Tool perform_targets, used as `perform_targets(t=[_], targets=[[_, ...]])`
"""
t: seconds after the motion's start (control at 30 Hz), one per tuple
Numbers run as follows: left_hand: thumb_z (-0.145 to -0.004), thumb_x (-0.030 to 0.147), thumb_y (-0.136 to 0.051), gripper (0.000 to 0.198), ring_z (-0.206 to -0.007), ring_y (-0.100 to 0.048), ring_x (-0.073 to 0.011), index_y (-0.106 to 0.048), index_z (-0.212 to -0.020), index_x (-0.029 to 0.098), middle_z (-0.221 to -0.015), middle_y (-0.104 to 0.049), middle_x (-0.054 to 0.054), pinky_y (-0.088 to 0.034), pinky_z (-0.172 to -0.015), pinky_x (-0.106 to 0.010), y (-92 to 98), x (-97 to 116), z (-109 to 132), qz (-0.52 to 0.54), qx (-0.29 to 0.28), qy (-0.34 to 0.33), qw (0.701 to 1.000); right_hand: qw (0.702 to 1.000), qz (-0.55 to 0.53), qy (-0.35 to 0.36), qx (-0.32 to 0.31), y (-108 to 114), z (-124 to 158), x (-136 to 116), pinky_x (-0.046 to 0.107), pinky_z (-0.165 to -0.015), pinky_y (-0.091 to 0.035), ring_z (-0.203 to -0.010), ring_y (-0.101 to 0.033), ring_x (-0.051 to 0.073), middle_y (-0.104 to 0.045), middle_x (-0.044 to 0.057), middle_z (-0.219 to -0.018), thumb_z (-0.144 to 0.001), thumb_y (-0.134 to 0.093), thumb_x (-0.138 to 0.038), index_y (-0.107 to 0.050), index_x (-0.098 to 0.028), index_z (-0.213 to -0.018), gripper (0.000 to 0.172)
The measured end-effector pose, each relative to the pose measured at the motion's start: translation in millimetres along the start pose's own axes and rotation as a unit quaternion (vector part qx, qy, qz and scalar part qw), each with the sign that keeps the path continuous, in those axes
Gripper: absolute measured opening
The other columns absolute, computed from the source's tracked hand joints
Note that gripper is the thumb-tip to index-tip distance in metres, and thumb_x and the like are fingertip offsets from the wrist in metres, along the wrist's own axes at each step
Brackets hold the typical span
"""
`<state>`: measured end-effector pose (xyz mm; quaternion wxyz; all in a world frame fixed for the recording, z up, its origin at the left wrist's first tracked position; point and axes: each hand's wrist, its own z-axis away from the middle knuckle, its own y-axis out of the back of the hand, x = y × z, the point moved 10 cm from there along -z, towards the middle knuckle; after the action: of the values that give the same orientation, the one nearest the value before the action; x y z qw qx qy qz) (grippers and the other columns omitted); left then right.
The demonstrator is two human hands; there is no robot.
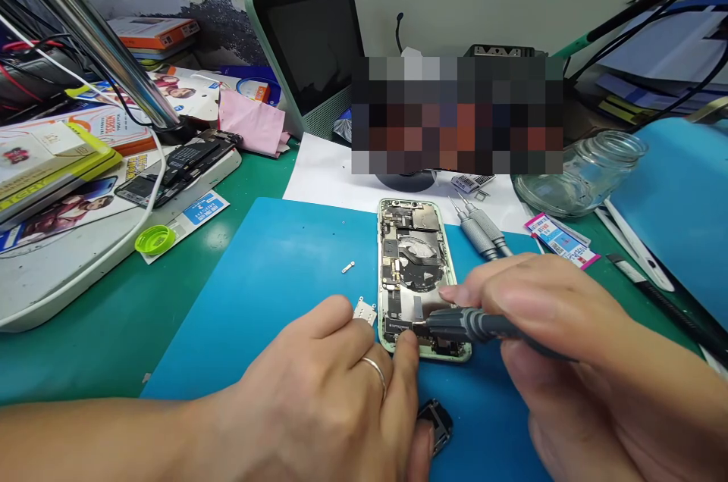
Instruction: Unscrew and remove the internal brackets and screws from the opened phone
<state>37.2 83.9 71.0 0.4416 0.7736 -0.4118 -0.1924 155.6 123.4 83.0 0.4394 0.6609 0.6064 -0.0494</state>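
Observation:
On the blue mat lies an opened phone (405, 292) with a pale green frame, its circuit parts and a round coil area bare. My left hand (335, 383), a ring on one finger, holds the phone down; its index fingertip presses near the lower end and other fingers curl at the left edge. My left thumb is by a small black part (437, 425), contact unclear. My right hand (569, 330) grips a dark grey pen-shaped tool (478, 324) with a ribbed collar. Its thin tip meets the phone beside my left fingertip. A metal plate (365, 311) lies left of the phone.
A tiny metal bracket (348, 267) rests on the mat (273, 270). Two silver-handled tools (481, 228) lie right of the phone. Farther right are a glass jar (574, 175) and a black cutter knife (660, 296). At left sit another opened phone (182, 164) and a green cap (155, 239).

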Motion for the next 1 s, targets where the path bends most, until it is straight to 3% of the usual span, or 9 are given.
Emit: perform_targets(t=[0.13, 0.27, 0.43, 0.53, 0.63, 0.77, 0.87, 1.0], targets=[[-0.104, 0.019, -0.052, 0.031, -0.057, -0.060, -0.0158, -0.079, -0.106, 0.005, -0.066, -0.066, 0.000, -0.044, -0.055, -0.037, -2.9, -1.4, -1.2, -0.006, -0.005, 0.006, 1.000, 0.999, 0.035, 0.003, -0.024, -1.7, 1.0, 2.3, 0.036, -0.116, -0.057, -0.122, -0.072, 0.021, -0.073, -0.001, -0.133, -0.104, -0.063, -0.017, -0.045, -0.041, -0.164, 0.068], [-0.105, 0.020, -0.052, 0.031, -0.058, -0.060, -0.0155, -0.079, -0.105, 0.005, -0.065, -0.066, 0.000, -0.044, -0.055, -0.037, -3.4, -0.5, -1.6, -0.007, -0.006, 0.005, 1.000, 0.997, 0.070, -0.001, -0.024, -2.5, -0.1, 2.7, 0.037, -0.105, -0.063, -0.108, -0.075, 0.021, -0.075, -0.002, -0.124, -0.109, -0.058, -0.030, -0.042, -0.046, -0.165, 0.060], [-0.104, 0.020, -0.052, 0.031, -0.057, -0.060, -0.0155, -0.079, -0.106, 0.004, -0.065, -0.066, 0.000, -0.045, -0.054, -0.037, -0.3, -1.6, -1.1, 0.001, 0.000, 0.004, 1.000, 0.999, 0.046, 0.002, -0.014, -3.1, 0.5, 3.3, 0.037, -0.108, -0.062, -0.115, -0.073, 0.021, -0.073, -0.003, -0.139, -0.104, -0.062, -0.016, -0.043, -0.044, -0.165, 0.069], [-0.104, 0.021, -0.053, 0.031, -0.057, -0.061, -0.0154, -0.079, -0.106, 0.004, -0.066, -0.067, 0.000, -0.046, -0.055, -0.036, -1.9, -2.5, -1.3, 0.002, -0.007, 0.005, 1.000, 0.999, 0.031, 0.002, -0.009, -0.4, 1.0, 3.3, 0.035, -0.097, -0.065, -0.107, -0.075, 0.021, -0.076, -0.002, -0.129, -0.101, -0.063, -0.011, -0.047, -0.041, -0.163, 0.071], [-0.104, 0.020, -0.052, 0.030, -0.058, -0.061, -0.0157, -0.079, -0.104, 0.006, -0.067, -0.067, 0.000, -0.046, -0.054, -0.036, -3.2, -1.2, -0.9, -0.001, -0.013, 0.005, 1.000, 0.999, 0.037, 0.006, -0.029, -2.6, 0.8, 0.8, 0.035, -0.081, -0.067, -0.099, -0.075, 0.023, -0.078, 0.001, -0.117, -0.104, -0.064, -0.019, -0.040, -0.041, -0.167, 0.070], [-0.104, 0.020, -0.050, 0.032, -0.058, -0.062, -0.0161, -0.079, -0.106, 0.005, -0.067, -0.067, 0.000, -0.046, -0.055, -0.037, -1.4, -0.2, -0.6, 0.001, -0.009, 0.005, 1.000, 0.997, 0.076, 0.009, -0.028, -5.3, 0.1, -3.1, 0.033, -0.097, -0.065, -0.104, -0.072, 0.019, -0.075, -0.004, -0.136, -0.109, -0.060, -0.029, -0.036, -0.043, -0.168, 0.066], [-0.105, 0.021, -0.052, 0.032, -0.056, -0.059, -0.0156, -0.079, -0.106, 0.004, -0.065, -0.065, 0.000, -0.045, -0.053, -0.037, -0.5, -1.2, -1.4, 0.012, -0.012, 0.003, 1.000, 0.999, 0.039, 0.005, 0.001, -3.8, -0.7, -4.7, 0.029, -0.112, -0.058, -0.115, -0.071, 0.016, -0.069, -0.009, -0.148, -0.102, -0.066, -0.013, -0.042, -0.039, -0.166, 0.073], [-0.104, 0.021, -0.053, 0.031, -0.054, -0.057, -0.0158, -0.078, -0.105, 0.003, -0.063, -0.063, 0.001, -0.044, -0.052, -0.038, -0.7, -2.4, -1.8, 0.012, -0.018, 0.003, 1.000, 0.999, -0.039, 0.019, 0.006, -4.9, -3.9, -4.5, 0.023, -0.114, -0.056, -0.123, -0.071, 0.013, -0.066, -0.009, -0.153, -0.091, -0.063, 0.009, -0.047, -0.029, -0.163, 0.083]])
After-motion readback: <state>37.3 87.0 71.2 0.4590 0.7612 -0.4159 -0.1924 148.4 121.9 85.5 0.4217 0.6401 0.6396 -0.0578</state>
